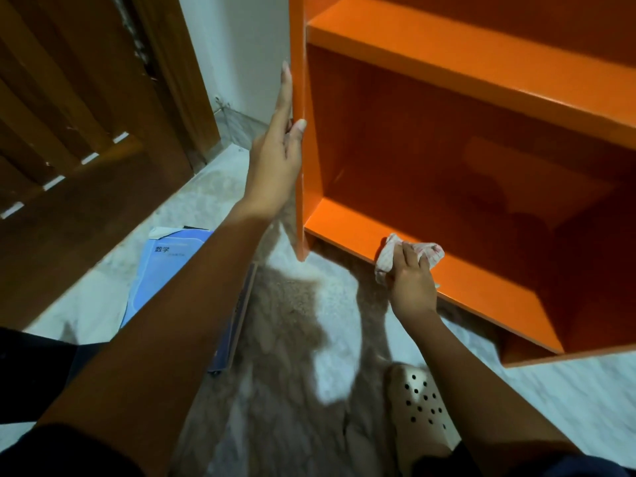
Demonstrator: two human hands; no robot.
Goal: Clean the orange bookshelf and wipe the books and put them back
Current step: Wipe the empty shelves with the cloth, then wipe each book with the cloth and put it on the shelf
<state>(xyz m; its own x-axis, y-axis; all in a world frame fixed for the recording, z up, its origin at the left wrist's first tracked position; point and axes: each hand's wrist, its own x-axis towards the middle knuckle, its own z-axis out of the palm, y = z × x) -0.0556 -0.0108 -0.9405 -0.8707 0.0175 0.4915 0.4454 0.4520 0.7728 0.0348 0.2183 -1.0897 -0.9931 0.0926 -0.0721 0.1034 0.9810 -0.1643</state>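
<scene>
a: orange bookshelf stood where?
b: on the pale floor, beside a wooden door. blue books lay on the floor to its left.
a: and the left hand?
b: grip apart: straight fingers flat on the outer side panel, thumb on its front edge.
a: the right hand?
b: grip clamped on a checked cloth, pressed on the bottom shelf near its front edge.

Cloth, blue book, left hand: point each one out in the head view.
cloth (384, 261): head view, on its bunched left end.
blue book (165, 270): head view, on the cover below the printed title.
left hand (275, 160): head view, on the back of the hand.
</scene>
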